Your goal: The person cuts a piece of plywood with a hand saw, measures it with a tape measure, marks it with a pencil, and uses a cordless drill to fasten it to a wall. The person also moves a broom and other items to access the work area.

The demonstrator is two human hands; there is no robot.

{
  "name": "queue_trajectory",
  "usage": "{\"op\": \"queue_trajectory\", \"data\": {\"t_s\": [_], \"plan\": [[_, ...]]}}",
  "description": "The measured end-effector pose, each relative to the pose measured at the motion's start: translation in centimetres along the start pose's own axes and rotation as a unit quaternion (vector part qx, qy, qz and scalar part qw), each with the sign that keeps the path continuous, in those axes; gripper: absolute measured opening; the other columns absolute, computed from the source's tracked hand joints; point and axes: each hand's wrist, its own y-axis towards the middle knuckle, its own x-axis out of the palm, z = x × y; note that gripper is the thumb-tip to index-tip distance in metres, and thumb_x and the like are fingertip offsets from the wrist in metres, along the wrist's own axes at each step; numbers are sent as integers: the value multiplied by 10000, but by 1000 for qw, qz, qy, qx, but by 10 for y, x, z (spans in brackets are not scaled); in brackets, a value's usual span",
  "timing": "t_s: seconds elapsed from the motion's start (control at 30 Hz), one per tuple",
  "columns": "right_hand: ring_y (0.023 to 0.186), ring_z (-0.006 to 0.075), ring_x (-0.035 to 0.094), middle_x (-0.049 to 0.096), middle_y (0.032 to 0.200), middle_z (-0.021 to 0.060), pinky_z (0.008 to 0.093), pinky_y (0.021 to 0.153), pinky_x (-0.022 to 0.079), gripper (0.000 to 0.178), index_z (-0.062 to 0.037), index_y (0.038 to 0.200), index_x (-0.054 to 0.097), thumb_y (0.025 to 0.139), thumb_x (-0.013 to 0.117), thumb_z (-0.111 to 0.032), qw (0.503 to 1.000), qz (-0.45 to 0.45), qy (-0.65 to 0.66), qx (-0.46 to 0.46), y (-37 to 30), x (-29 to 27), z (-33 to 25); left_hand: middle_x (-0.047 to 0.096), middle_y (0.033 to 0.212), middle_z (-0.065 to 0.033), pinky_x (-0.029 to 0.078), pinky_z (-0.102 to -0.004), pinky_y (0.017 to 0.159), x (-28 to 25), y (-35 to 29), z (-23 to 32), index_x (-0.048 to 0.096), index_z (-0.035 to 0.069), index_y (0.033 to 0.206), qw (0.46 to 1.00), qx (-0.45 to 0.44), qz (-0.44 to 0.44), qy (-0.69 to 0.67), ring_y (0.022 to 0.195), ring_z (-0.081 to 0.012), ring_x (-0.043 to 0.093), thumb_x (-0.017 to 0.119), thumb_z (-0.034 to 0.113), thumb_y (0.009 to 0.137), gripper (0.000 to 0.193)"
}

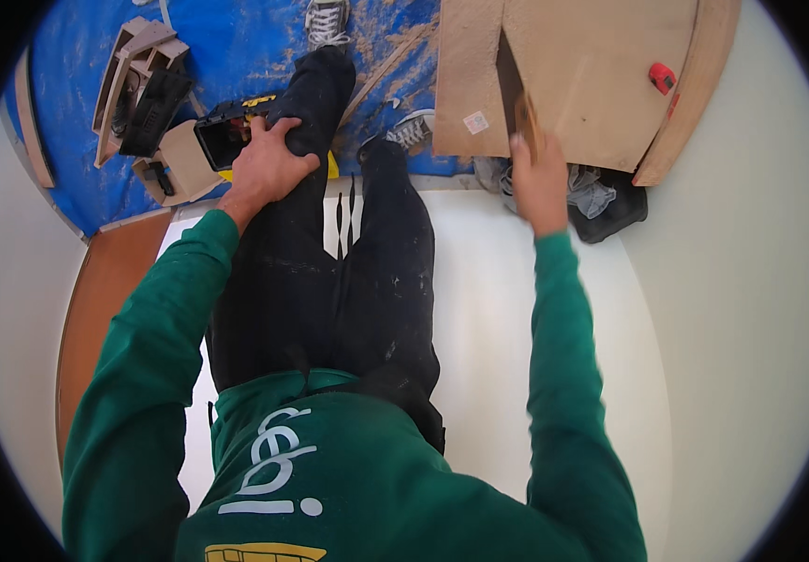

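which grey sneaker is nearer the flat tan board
The right foot's grey sneaker with white laces: its toe is beside the flat tan board; the left foot's sneaker sits farther off.

Left hand (pixel 273 167) rests on leg (pixel 320 103); right hand (pixel 541 187) grips brown handle (pixel 529 124).

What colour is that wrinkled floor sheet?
The wrinkled floor sheet is blue, clearest in the head view.

2 shoes (pixel 411 129) on the tarp (pixel 226 47) stand between the toolbox (pixel 220 114) and the board (pixel 601 84).
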Motion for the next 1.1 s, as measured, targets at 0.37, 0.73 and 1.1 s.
{"op": "queue_trajectory", "data": {"t_s": [0.37, 0.73, 1.1], "plan": [[1037, 483, 729, 739, 1108, 308, 497, 913, 562, 373, 46, 1306, 622, 1055, 674, -225, 998, 53, 31, -27, 12, 63, 5, 463, 1551, -241, 557, -519, 1096, 11, -4, -15, 607, 235, 1536, 998, -37, -35, 41, 1260, -479, 683, 788, 444, 774, 811], [904, 414, 774, 757, 1004, 254, 450, 828, 595, 306, 27, 1293, 596, 1059, 677, -154, 994, -52, -2, 98, -122, -37, -31, 471, 1538, -222, 559, -526, 1088, 10, 44, -13, 611, 228, 1530, 1000, -15, -6, 13, 1239, -481, 688, 784, 453, 786, 797], [1088, 526, 702, 728, 1173, 341, 522, 940, 558, 445, 63, 1326, 621, 1042, 677, -275, 999, 10, 9, 45, 89, 84, 35, 474, 1521, -225, 545, -535, 1101, 17, 15, -16, 608, 234, 1521, 1000, 6, 0, -1, 1250, -494, 675, 785, 428, 790, 777]]}}
